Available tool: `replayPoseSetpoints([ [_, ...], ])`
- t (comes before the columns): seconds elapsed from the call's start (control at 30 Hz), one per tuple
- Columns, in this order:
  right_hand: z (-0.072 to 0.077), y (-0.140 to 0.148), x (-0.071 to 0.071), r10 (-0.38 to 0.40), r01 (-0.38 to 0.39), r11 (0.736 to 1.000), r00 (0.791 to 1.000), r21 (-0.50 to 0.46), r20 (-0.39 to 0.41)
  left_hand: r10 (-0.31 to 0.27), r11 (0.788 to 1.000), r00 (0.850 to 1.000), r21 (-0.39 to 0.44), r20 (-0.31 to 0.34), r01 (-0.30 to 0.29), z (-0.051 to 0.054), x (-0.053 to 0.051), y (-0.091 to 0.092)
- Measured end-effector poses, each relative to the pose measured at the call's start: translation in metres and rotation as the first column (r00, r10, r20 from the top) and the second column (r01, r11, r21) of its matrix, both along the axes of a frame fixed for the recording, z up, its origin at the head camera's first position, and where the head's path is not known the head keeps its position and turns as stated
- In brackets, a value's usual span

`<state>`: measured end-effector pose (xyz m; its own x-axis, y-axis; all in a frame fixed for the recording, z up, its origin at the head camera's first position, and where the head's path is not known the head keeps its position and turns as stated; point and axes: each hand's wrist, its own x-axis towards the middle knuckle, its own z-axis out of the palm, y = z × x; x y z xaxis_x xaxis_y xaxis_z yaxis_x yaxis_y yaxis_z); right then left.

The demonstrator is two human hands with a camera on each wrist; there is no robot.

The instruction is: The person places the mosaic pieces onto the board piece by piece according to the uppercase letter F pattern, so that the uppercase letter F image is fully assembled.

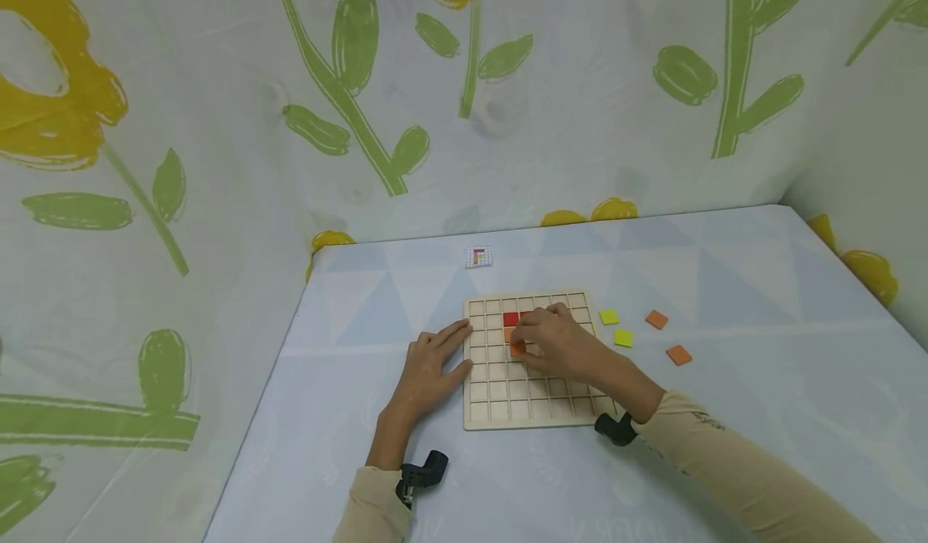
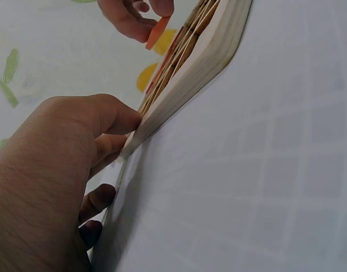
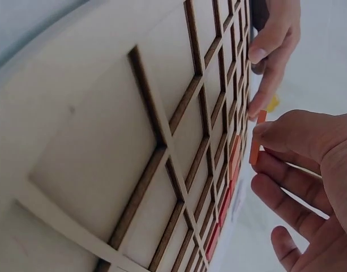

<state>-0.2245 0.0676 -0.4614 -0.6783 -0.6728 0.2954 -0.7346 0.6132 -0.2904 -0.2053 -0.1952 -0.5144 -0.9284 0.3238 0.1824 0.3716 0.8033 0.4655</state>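
A wooden grid board lies on the table, its square cells edged by thin raised strips. My right hand pinches an orange square tile between thumb and fingertips, just above the board. In the right wrist view the tile is tilted on edge and apart from the cells. Red tiles sit in a row of the grid, partly covered by the right hand, with an orange tile below the leftmost. My left hand touches the board's left edge with its fingertips, the fingers fairly straight.
Two yellow tiles and two loose orange tiles lie right of the board. Beyond the board is a small printed card with a coloured grid pattern. A flower-printed curtain rises behind the table.
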Motion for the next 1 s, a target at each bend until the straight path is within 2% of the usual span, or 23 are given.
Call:
replayPoseSetpoints([
  [0.37,-0.008,-0.004,-0.004,0.004,-0.004,0.999,1.000,0.039,-0.024,-0.003,1.000,1.000,-0.008,0.004,0.003,-0.003,-0.002,-0.001],
  [0.77,-0.008,-0.007,-0.005,-0.023,0.025,0.994,1.000,0.109,-0.019,-0.004,1.000,1.000,-0.029,-0.004,0.004,-0.003,-0.002,-0.001],
  [1.0,-0.011,-0.007,-0.006,-0.004,0.010,0.993,0.999,0.116,-0.049,-0.010,1.000,1.000,-0.018,-0.015,0.010,-0.002,-0.002,-0.001],
])
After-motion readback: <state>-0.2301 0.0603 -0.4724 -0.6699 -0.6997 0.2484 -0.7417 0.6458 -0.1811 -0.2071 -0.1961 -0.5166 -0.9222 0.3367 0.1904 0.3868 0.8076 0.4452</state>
